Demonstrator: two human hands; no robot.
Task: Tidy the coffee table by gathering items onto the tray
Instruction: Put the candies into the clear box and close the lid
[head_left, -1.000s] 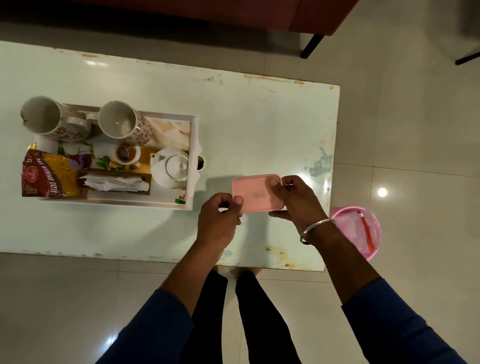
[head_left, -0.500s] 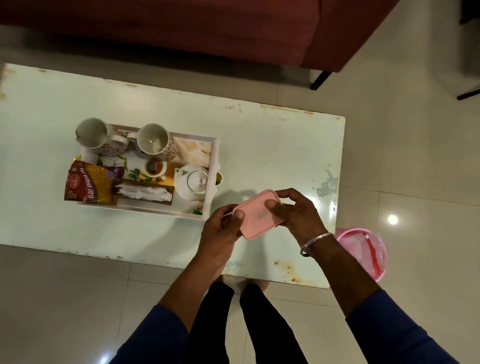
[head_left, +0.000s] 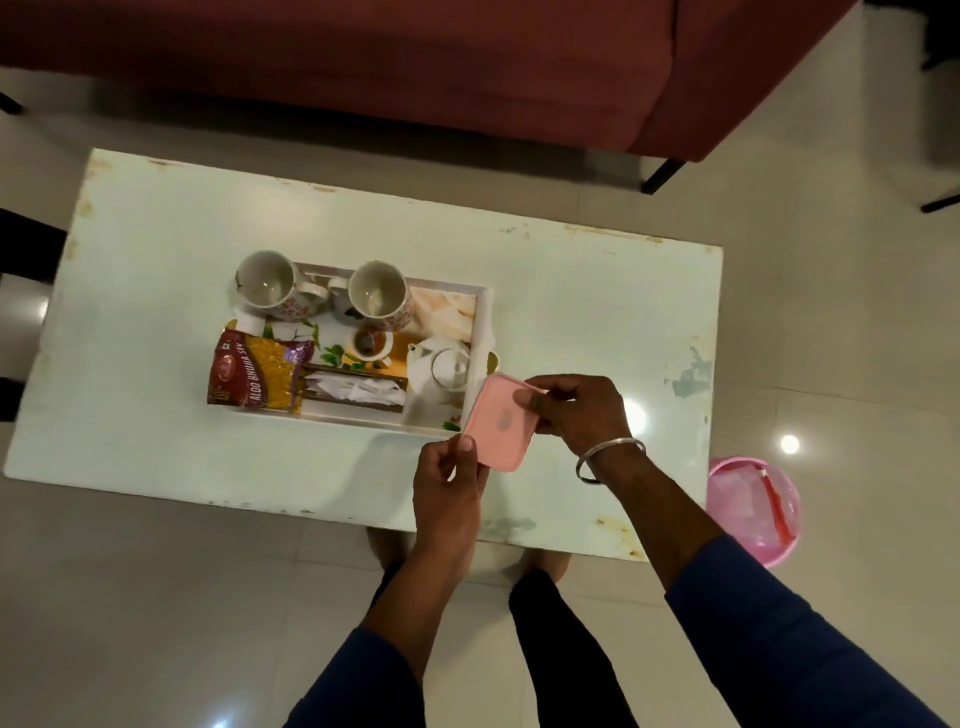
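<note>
One sofa (head_left: 363, 67) is stretching across the top, showing far more of itself than a second ago, since the view is now taking in more of the room. One white desk (head_left: 571, 312) is sitting below it, with its whole left end now in view. One tray (head_left: 483, 322) is lying on the desk left of centre, carrying two mugs, the left mug (head_left: 267, 283) and the right mug (head_left: 376, 293), plus one teapot (head_left: 441, 369), one snack packet (head_left: 254, 376), one tissue box (head_left: 358, 389) and one small cup (head_left: 369, 343). One pink bin (head_left: 753, 509) is standing on the floor by the desk's right end. One pink lid (head_left: 496, 421) is being held above the tray's near right corner, tilted more steeply and lying closer to the tray than a second ago. Both hands are gripping it: the left hand (head_left: 449, 488) is pinching its near edge with the thumb on top, and the right hand (head_left: 576, 410) is clasping its far right side with curled fingers
</note>
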